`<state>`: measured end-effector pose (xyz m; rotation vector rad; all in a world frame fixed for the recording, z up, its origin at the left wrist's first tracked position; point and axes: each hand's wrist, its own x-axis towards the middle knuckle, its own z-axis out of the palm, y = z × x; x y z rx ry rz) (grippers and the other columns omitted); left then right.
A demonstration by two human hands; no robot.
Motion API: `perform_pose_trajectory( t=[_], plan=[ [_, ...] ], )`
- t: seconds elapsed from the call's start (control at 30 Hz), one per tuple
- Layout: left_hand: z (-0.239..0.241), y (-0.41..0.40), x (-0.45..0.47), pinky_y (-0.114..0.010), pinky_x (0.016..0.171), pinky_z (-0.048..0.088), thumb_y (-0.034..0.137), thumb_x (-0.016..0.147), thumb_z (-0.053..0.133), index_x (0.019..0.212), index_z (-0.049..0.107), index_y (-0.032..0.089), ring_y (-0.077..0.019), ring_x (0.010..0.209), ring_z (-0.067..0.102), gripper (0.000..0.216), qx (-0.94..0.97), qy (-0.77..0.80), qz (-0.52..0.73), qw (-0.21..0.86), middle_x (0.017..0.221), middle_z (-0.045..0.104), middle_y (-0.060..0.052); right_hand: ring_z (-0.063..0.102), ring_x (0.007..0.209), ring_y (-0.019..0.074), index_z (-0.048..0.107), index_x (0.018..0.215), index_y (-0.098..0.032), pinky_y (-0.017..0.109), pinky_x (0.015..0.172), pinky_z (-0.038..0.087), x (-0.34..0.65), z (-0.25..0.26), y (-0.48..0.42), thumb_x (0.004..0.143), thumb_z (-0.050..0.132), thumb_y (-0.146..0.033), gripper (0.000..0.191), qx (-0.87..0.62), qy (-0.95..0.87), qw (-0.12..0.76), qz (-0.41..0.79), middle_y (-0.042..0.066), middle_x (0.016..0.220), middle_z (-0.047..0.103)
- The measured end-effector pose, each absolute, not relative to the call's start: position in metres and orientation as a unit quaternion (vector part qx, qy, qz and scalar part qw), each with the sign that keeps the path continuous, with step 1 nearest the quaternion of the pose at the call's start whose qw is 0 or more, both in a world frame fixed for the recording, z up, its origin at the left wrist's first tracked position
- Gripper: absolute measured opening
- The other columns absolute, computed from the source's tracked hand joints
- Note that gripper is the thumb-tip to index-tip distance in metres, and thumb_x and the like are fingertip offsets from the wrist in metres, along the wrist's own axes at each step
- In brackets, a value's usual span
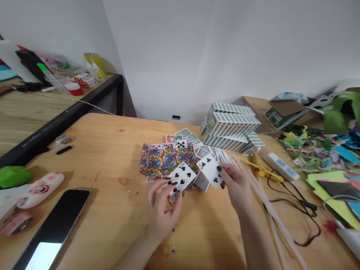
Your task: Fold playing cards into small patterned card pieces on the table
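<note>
Between the fingers of my left hand (pixel 163 210) is a six of spades playing card (pixel 182 177), face toward me. My right hand (pixel 234 183) pinches a four of clubs playing card (pixel 209 170) by its right side. Behind both cards lies an opened-out box (pixel 168 159) with a multicoloured speckled pattern; face-up cards (pixel 180 144) rest along its far edge. A card with a patterned back (pixel 202 181) shows just under the four of clubs. Further loose cards (pixel 213 152), backs up, are spread beyond my right hand.
Stacked striped card boxes (pixel 234 123) stand at the back right. Right of my arm are clear glue sticks (pixel 270 206), a yellow glue gun (pixel 266 172), a power strip (pixel 281 167) and black cable. A phone (pixel 53 225) and white case (pixel 42 190) lie left.
</note>
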<state>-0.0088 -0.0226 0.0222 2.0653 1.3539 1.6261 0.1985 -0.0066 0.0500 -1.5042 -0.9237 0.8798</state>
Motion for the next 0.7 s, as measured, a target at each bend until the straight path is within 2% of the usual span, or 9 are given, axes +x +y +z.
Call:
perform_pose_trajectory(
  t=[0.07,0.17,0.27,0.4,0.53,0.7],
  plan=[
    [0.021,-0.021,-0.009,-0.043,0.088,0.044,0.009,0.070,0.062,0.105,0.047,0.022,-0.0221,0.100,0.049,0.040,0.688,0.464,0.552,0.081,0.106,0.044,-0.008,0.045,0.041,0.0081,0.064,0.087,-0.016,0.019,0.035,0.033,0.181,0.039,-0.014,0.071,0.062,-0.038,0.027,-0.639,-0.386,0.531,0.401,0.000,0.063,0.062],
    [0.019,-0.020,-0.006,-0.043,0.087,0.046,0.012,0.072,0.061,0.104,0.046,0.022,-0.0225,0.100,0.049,0.037,0.698,0.475,0.531,0.073,0.105,0.045,-0.009,0.057,0.060,0.0138,0.067,0.082,-0.017,0.022,0.049,0.043,0.159,0.028,-0.019,0.070,0.065,-0.035,0.021,-0.601,-0.398,0.523,0.455,0.003,0.074,0.066],
    [0.017,-0.021,-0.003,-0.041,0.085,0.047,0.014,0.075,0.059,0.106,0.046,0.022,-0.0228,0.102,0.049,0.034,0.707,0.486,0.504,0.095,0.107,0.044,-0.010,0.060,0.066,0.0155,0.068,0.081,-0.019,0.025,0.059,0.047,0.149,0.022,-0.020,0.068,0.068,-0.034,0.019,-0.557,-0.351,0.551,0.513,0.002,0.075,0.067],
    [0.013,-0.023,0.000,-0.044,0.091,0.044,0.013,0.076,0.059,0.115,0.043,0.022,-0.0250,0.112,0.045,0.043,0.734,0.471,0.475,0.116,0.118,0.044,-0.012,0.061,0.065,0.0161,0.069,0.078,-0.020,0.027,0.060,0.049,0.147,0.015,-0.026,0.065,0.072,-0.033,0.019,-0.484,-0.243,0.602,0.587,0.002,0.076,0.068],
    [0.009,-0.021,0.001,-0.046,0.097,0.039,0.015,0.078,0.056,0.128,0.033,0.021,-0.0265,0.123,0.036,0.056,0.768,0.456,0.429,0.130,0.127,0.046,-0.012,0.064,0.071,0.0202,0.068,0.081,-0.020,0.030,0.058,0.051,0.142,0.011,-0.034,0.068,0.070,-0.034,0.020,-0.433,-0.173,0.600,0.650,0.005,0.079,0.070],
    [0.006,-0.018,0.000,-0.045,0.097,0.040,0.018,0.079,0.056,0.127,0.037,0.019,-0.0264,0.123,0.037,0.052,0.770,0.468,0.418,0.114,0.125,0.049,-0.012,0.065,0.081,0.0196,0.067,0.089,-0.022,0.031,0.066,0.052,0.133,0.011,-0.036,0.071,0.068,-0.034,0.022,-0.394,-0.134,0.614,0.671,0.005,0.091,0.071]
  ],
)
